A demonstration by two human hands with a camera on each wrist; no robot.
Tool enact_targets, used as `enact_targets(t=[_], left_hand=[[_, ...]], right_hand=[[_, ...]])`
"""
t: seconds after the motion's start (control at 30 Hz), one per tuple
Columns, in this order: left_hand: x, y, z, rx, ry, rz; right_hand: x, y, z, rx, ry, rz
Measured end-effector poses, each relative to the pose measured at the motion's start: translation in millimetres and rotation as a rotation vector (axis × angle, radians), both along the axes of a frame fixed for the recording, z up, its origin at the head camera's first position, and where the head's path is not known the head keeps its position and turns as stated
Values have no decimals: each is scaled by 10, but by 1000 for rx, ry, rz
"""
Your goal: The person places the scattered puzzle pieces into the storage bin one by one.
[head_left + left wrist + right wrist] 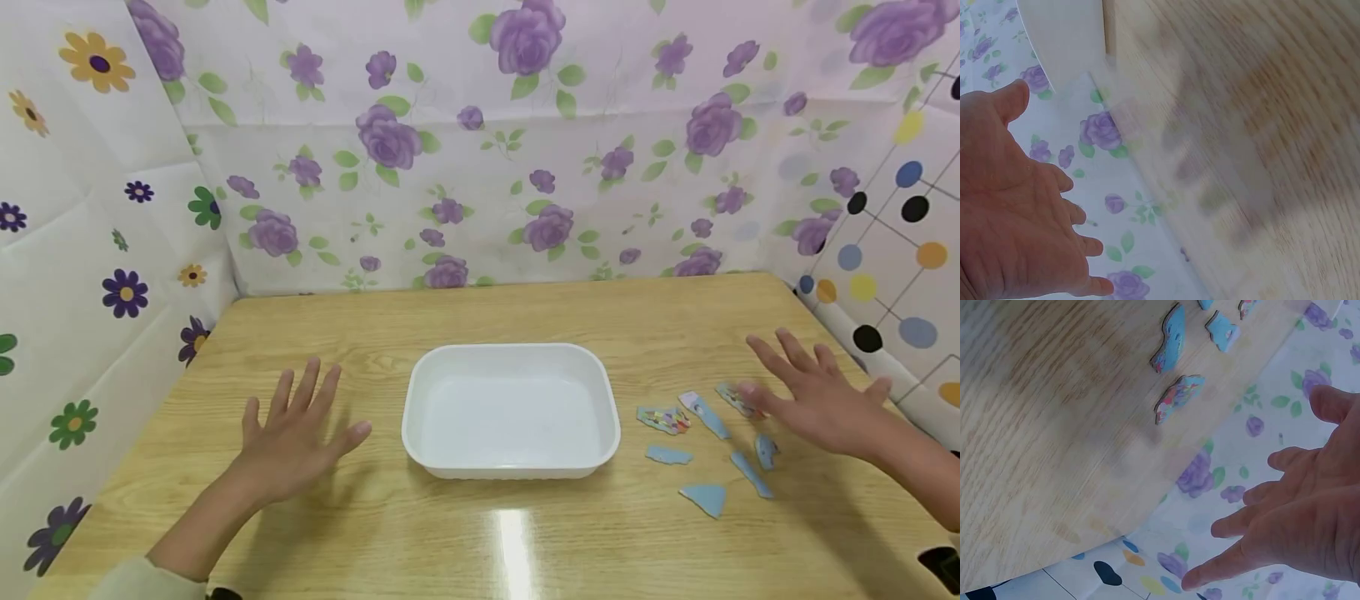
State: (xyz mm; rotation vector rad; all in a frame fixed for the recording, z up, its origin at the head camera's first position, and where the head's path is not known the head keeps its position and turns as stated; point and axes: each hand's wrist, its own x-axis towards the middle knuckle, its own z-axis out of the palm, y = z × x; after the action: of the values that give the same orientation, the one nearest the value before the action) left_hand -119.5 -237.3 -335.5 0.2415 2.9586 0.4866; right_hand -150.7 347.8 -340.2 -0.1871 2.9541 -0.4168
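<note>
My left hand (292, 446) is held with spread, straight fingers over the table, left of a white plastic tray (512, 417). In the left wrist view the left hand (1022, 206) shows its palm and holds nothing. Over on the right, my right hand (825, 400) also has its fingers spread, and its thumb overlaps a patterned piece (731, 395) in the head view. Several flat, irregular light-blue pieces lie between tray and hand, among them a triangular one (707, 498) and a narrow strip (752, 475). Brown edges show on a long piece (1171, 339) in the right wrist view.
The wooden table (360, 533) reaches back to a curtain (465, 167) with purple roses. A flower-print sheet (67, 333) stands on the left, a dotted sheet (892, 250) on the right. Light glares on the wood in front of the tray.
</note>
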Motion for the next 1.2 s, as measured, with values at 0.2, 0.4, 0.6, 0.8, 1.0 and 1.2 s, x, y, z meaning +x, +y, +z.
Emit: enact_targets(t=[0.2,0.4,0.6,0.8,1.0,1.2], left_hand=[[-4,33,9,3,10,0],[2,81,15,53,-4,-14],[8,132,23,68,-13,-21],[14,178,20,76,-13,-36],[43,227,29,107,-18,-53],[70,259,42,134,-19,-56]], right_hand=[[-48,74,-6,-3,-37,-9],[-105,149,25,-8,-43,2],[-129,181,43,-47,-55,24],[-141,200,46,-63,-36,59],[-170,266,13,-126,-67,44],[-233,434,19,-258,-167,-25]])
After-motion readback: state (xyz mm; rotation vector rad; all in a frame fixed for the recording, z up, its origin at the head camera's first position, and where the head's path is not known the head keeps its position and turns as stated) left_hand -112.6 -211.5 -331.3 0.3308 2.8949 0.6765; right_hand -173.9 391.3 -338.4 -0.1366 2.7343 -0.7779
